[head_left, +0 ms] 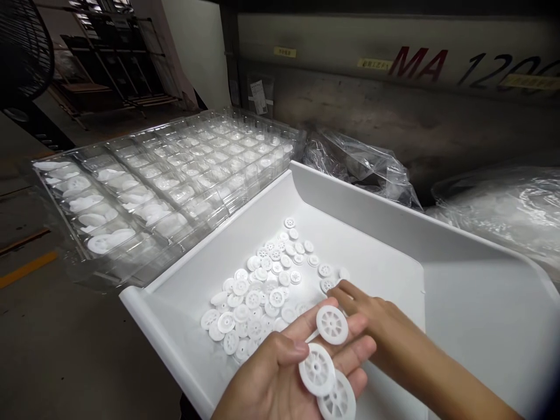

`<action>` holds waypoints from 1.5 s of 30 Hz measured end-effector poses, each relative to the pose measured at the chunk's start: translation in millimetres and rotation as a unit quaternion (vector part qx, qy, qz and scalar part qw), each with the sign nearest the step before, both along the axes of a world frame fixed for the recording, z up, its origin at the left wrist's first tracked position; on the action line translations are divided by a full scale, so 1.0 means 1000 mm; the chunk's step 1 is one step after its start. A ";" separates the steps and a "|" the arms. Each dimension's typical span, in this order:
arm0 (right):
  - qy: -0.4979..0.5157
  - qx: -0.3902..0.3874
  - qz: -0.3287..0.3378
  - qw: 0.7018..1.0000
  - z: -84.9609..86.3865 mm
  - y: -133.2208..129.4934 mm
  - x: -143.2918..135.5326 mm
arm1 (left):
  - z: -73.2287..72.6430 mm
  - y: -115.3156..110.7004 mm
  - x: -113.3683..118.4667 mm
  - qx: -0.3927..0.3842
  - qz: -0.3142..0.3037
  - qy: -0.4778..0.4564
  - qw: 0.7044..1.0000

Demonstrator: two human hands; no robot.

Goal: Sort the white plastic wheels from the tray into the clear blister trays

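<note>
My left hand [275, 373] is palm up, with several white plastic spoked wheels [317, 368] lying across the palm and fingers. My thumb presses on the edge of one; another wheel [332, 325] rests near the fingertips. Just behind it, my right hand [365, 306] reaches down into the white plastic bin [371, 233] with its fingers bent together. Its fingertips are beside a small wheel [327, 284] and partly hidden by my left hand, so what they grip does not show. A loose pile of similar wheels [254, 299] covers part of the bin floor.
Left of the bin, stacked clear plastic trays [175, 157] have compartments with white parts. Crumpled clear plastic bags [363, 166] lie behind the bin and more plastic wrap [511, 204] to the right. A machine panel [341, 41] stands at the back; a black fan [24, 52] is at far left.
</note>
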State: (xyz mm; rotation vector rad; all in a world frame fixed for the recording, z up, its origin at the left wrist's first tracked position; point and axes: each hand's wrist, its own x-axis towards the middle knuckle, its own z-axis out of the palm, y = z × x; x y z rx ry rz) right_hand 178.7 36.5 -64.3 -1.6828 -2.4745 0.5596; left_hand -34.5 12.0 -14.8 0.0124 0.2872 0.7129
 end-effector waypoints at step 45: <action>-0.052 0.108 0.001 0.993 0.005 0.017 -0.001 | -0.004 -0.003 0.005 -0.050 0.065 0.001 0.997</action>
